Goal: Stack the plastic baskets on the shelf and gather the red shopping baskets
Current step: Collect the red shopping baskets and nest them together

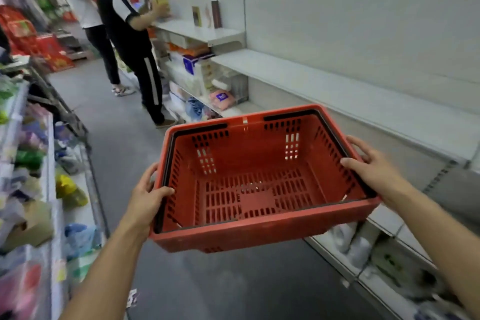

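A red shopping basket [259, 231] with black folded handles hangs in the air in front of me, above the aisle floor, with nothing inside it. My left hand [146, 197] grips its left rim, thumb hooked over the edge. My right hand [374, 166] grips the right rim, thumb inside and fingers curled round the outside. The basket tilts a little toward me.
A long white shelf [337, 91] runs along the right wall, with lower shelves holding packaged goods [363, 249]. Two people [130, 39] stand further up the aisle at the right shelving. Stocked racks [33, 189] line the left side. Grey floor [117, 125] lies between.
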A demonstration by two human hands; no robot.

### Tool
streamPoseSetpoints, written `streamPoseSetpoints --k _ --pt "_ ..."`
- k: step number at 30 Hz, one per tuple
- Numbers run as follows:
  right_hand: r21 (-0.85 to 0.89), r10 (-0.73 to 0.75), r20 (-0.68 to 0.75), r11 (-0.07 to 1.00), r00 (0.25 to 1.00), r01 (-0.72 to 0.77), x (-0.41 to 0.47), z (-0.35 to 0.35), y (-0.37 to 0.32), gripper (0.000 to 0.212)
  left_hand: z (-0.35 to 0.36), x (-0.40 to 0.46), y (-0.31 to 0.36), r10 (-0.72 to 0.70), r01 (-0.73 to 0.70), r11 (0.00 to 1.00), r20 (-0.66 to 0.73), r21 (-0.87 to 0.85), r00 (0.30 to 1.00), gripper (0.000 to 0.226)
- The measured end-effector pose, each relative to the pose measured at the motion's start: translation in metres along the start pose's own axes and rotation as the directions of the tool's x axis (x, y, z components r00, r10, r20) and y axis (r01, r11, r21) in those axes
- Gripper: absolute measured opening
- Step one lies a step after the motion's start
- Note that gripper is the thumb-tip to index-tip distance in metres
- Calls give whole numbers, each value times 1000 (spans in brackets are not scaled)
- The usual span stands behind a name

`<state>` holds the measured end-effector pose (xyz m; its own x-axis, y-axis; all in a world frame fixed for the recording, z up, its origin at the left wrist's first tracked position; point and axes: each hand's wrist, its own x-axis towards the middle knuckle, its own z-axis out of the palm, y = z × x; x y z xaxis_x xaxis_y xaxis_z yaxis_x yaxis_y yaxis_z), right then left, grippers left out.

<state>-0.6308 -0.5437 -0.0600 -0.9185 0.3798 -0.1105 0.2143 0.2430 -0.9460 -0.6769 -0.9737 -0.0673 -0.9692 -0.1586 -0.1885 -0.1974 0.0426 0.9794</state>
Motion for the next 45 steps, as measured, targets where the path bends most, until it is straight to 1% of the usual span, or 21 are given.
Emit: streamPoseSetpoints --k 3,8,12,15,18,20,23,27,30,37,40,42,44,45 --pt "39 20 -92 999 996 -16 -44 -60 6 60 45 -23 17 22 -25 999 110 33 994 62" --pt "4 -6 -276 1000 961 8 -125 -165 22 59 123 -88 36 56 -64 998 249 21 967 64" --pt "2 8 -404 1000 915 -8 -200 -252 31 59 185 -154 46 78 -84 996 347 1 934 63" --pt "20 29 -493 1000 870 -22 -257 -313 37 57 233 -200 53 93 -95 995 432 -16 897 66" --pt "-6 24 -589 999 807 -34 -308 -371 45 57 286 -247 65 106 -97 994 511 -43 853 68" --pt "-10 26 -650 999 759 -43 -340 -407 50 58 322 -275 75 121 -110 993 572 -54 811 67" --pt "19 46 -731 999 681 -47 -382 -459 58 58 376 -314 93 141 -136 989 666 -60 732 64" --pt "66 69 -819 997 570 -27 -426 -516 57 57 448 -360 117 184 -195 978 737 -72 651 67" --pt "75 75 -863 997 499 -19 -446 -553 55 60 506 -385 130 165 -188 980 795 -66 584 69" --pt "6 64 -925 988 376 -154 -454 -649 67 60 639 -429 146 158 -191 979 856 -71 492 68" --pt "52 118 -923 981 366 -185 -446 -683 75 60 686 -440 148 146 -177 982 882 -72 449 68" --pt "82 153 -926 974 345 -210 -445 -699 81 60 710 -442 148 124 -145 987 897 -68 425 67" --pt "105 184 -923 965 337 -239 -447 -703 88 59 716 -447 147 104 -119 991 923 -64 369 68" --pt "142 219 -920 959 325 -245 -436 -725 95 59 744 -449 148 84 -106 993 929 -49 359 67"
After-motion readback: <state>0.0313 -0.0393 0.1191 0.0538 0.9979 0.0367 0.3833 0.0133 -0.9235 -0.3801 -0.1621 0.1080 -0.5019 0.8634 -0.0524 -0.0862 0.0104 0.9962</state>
